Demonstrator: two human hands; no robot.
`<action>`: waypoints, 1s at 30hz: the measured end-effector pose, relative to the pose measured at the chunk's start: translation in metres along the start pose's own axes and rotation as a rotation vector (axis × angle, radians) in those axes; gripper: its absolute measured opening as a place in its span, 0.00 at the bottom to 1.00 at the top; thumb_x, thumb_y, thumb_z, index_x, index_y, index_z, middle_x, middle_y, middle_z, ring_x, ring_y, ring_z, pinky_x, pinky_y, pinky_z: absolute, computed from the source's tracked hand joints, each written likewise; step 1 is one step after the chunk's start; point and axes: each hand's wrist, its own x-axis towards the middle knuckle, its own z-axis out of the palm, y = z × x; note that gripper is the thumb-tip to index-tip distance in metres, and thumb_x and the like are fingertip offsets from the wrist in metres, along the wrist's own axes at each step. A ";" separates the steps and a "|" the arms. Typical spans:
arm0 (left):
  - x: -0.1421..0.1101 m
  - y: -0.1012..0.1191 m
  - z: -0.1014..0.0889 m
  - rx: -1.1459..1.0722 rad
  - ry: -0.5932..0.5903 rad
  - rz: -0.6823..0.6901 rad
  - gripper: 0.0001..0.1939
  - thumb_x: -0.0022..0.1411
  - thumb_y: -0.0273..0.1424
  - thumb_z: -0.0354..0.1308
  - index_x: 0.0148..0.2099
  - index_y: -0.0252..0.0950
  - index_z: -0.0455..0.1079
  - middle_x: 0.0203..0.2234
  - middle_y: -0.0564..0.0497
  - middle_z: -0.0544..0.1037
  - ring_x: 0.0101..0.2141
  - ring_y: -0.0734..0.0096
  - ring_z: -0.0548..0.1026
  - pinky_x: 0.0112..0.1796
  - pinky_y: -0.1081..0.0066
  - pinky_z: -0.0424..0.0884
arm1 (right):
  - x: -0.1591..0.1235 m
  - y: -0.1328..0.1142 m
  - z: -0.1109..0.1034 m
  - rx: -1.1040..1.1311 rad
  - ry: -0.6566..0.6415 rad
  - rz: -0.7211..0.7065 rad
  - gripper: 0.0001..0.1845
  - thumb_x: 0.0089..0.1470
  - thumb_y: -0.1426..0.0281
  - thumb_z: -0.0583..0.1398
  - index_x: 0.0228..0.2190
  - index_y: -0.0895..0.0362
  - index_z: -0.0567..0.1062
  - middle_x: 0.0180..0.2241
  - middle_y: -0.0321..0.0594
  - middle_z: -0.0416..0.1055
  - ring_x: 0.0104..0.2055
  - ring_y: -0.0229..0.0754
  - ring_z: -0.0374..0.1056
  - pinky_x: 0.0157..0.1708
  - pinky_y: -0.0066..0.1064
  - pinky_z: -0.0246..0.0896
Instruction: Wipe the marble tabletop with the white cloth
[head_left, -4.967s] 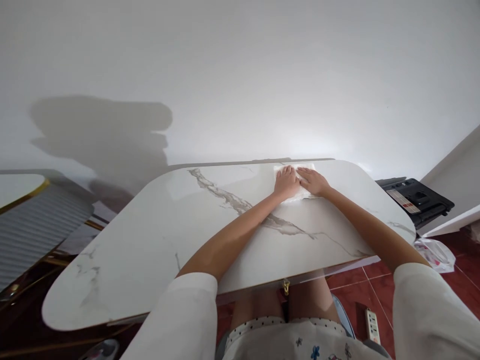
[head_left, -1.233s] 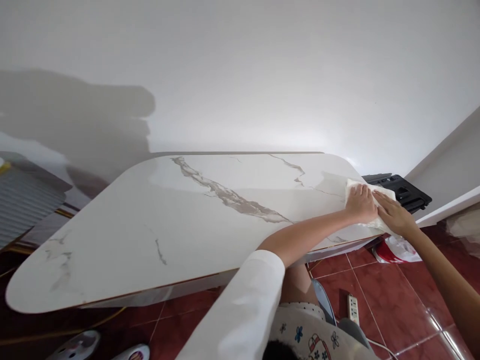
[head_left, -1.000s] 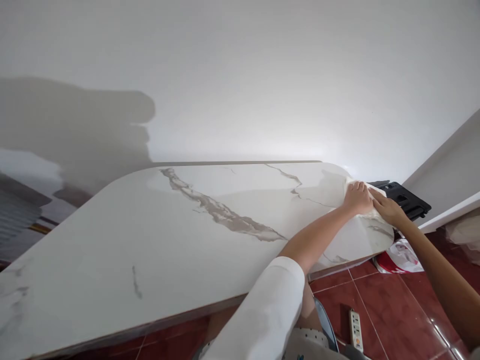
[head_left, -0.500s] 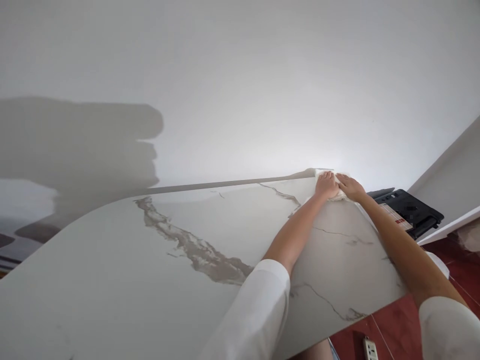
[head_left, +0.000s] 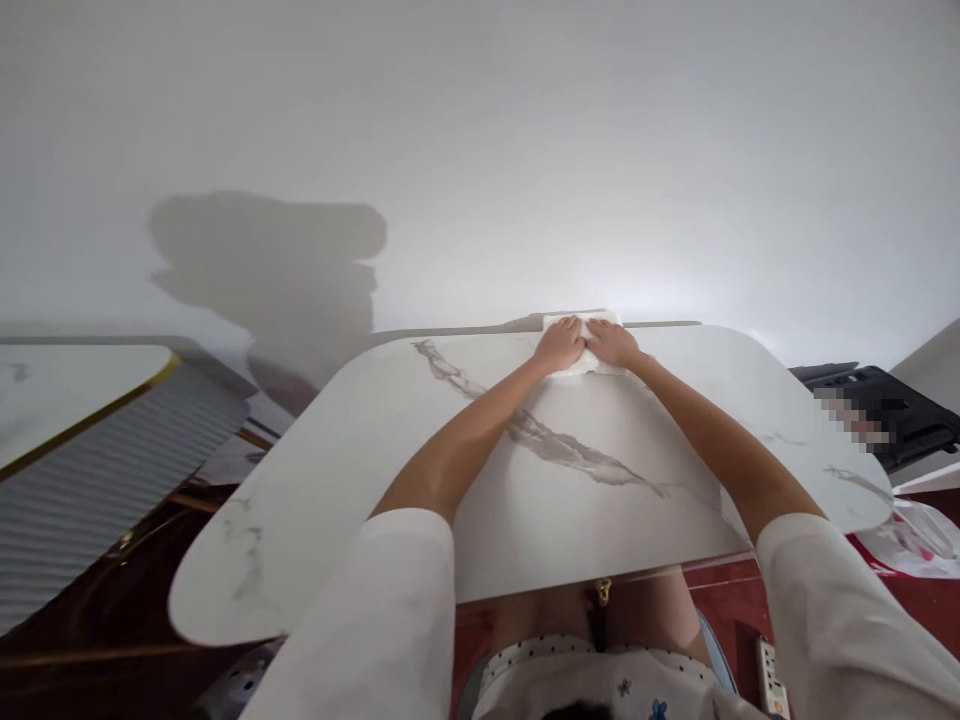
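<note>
Both my hands grip a folded white cloth [head_left: 589, 370] against the far edge of a white marble-patterned table [head_left: 405, 440]. My left hand [head_left: 561, 343] is closed over the left part of the cloth, fingers pointing toward the wall. Close beside it, my right hand [head_left: 613, 342] bears down on the right part in the same way. The two hands nearly touch at the thumbs. Their palms hide most of the cloth; its far edge and near edge show around them.
A pale wall [head_left: 480, 150] rises just behind the table. A second marble-topped piece with ribbed grey sides [head_left: 112, 470] stands at left. To the right are a black case [head_left: 915, 410] and a clear plastic bag [head_left: 926, 535]. A power strip [head_left: 770, 675] lies on the red floor.
The view has swung left and shows more of the table and my lap. My hands and the cloth have moved left along the far edge, away from the right-hand corner.
</note>
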 end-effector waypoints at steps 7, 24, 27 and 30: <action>-0.096 -0.131 -0.038 0.014 -0.076 -0.184 0.30 0.65 0.32 0.35 0.65 0.24 0.47 0.65 0.40 0.51 0.64 0.63 0.48 0.61 0.64 0.48 | 0.055 -0.131 0.036 0.102 -0.021 -0.234 0.30 0.62 0.58 0.48 0.59 0.62 0.61 0.64 0.47 0.51 0.65 0.50 0.48 0.62 0.39 0.42; -0.230 -0.253 -0.089 0.068 -0.115 -0.310 0.35 0.62 0.38 0.28 0.66 0.22 0.47 0.66 0.42 0.49 0.65 0.71 0.47 0.61 0.67 0.46 | 0.076 -0.318 0.093 0.161 0.100 -0.283 0.30 0.62 0.62 0.46 0.58 0.68 0.60 0.63 0.51 0.53 0.65 0.53 0.46 0.61 0.43 0.38; -0.265 -0.244 -0.096 0.066 -0.127 -0.326 0.36 0.62 0.38 0.27 0.66 0.23 0.45 0.66 0.43 0.48 0.65 0.72 0.46 0.62 0.67 0.45 | 0.046 -0.337 0.094 0.184 0.134 -0.267 0.30 0.62 0.61 0.46 0.58 0.68 0.60 0.62 0.51 0.55 0.65 0.53 0.46 0.61 0.41 0.37; -0.304 -0.230 -0.102 0.053 -0.117 -0.301 0.36 0.62 0.40 0.26 0.67 0.27 0.43 0.67 0.46 0.46 0.65 0.71 0.44 0.62 0.67 0.44 | 0.013 -0.356 0.093 0.212 0.141 -0.262 0.29 0.61 0.61 0.46 0.58 0.63 0.61 0.62 0.48 0.57 0.64 0.54 0.47 0.61 0.45 0.37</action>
